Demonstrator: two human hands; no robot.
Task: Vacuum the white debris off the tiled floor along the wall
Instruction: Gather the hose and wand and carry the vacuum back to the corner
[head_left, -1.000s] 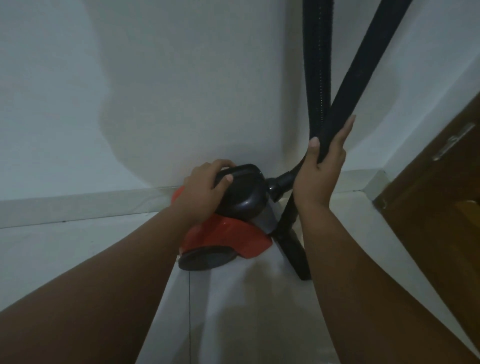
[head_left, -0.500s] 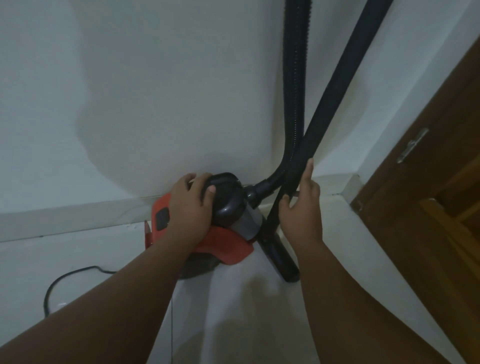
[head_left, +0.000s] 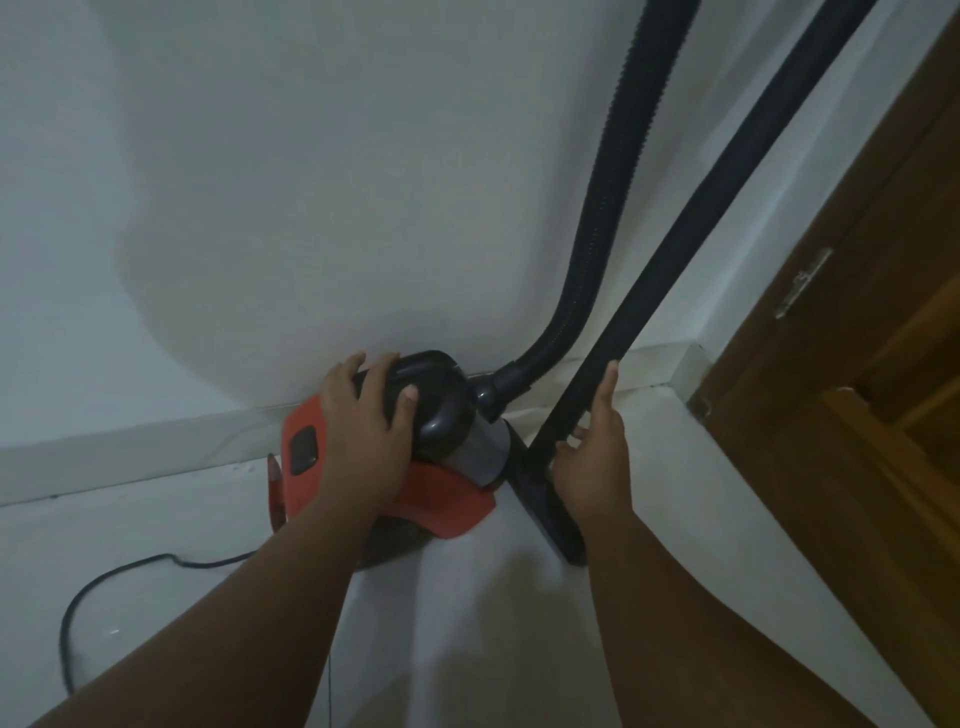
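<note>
A red and black canister vacuum (head_left: 441, 499) sits on the white tiled floor (head_left: 467, 623) against the wall. My left hand (head_left: 363, 436) grips its black carry handle (head_left: 431, 395) on top. A ribbed black hose (head_left: 613, 208) rises from the vacuum's front. A straight black wand (head_left: 691, 249) leans up to the right, its lower end resting on the floor. My right hand (head_left: 592, 457) lies flat along the wand's lower part, fingers extended, not wrapped around it. No white debris is plainly visible.
A black power cord (head_left: 93, 587) loops over the floor at the left. A white skirting (head_left: 130, 452) runs along the wall. A brown wooden door (head_left: 857, 364) with a metal hinge stands at the right, close to the wand.
My right hand has slid down the wand from mid-height to near the floor. The view has shifted, bringing the power cord and more of the vacuum into sight.
</note>
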